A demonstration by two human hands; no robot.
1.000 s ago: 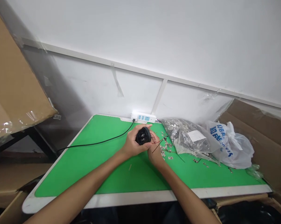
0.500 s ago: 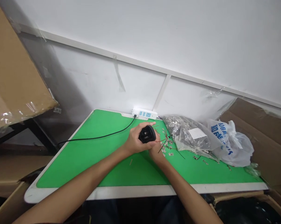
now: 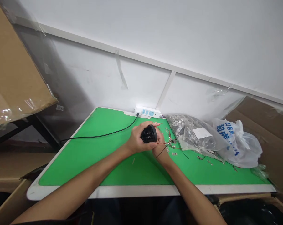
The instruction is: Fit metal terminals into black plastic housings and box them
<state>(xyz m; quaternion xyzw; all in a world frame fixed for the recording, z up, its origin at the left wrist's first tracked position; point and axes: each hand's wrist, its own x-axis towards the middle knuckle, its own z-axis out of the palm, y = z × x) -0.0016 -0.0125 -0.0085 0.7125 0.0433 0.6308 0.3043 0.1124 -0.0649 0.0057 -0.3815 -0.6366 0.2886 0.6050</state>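
Above the middle of the green mat (image 3: 90, 156), my left hand (image 3: 138, 141) is wrapped round a round black part (image 3: 149, 134). Close beside it on the right, my right hand (image 3: 160, 147) has its fingers pinched at thin red and black wires (image 3: 163, 146) that run out from the black part. Small loose metal terminals (image 3: 171, 142) lie scattered on the mat just right of my hands.
A white power strip (image 3: 148, 112) lies at the mat's back edge with a black cable (image 3: 101, 135) running left off the table. A clear bag of metal parts (image 3: 190, 134) and a white plastic bag (image 3: 237, 143) sit at the right. Cardboard boxes (image 3: 12, 68) flank both sides.
Both hands stay together on the black part; my left hand has turned it slightly and the wires have shifted. The camera has moved a little.
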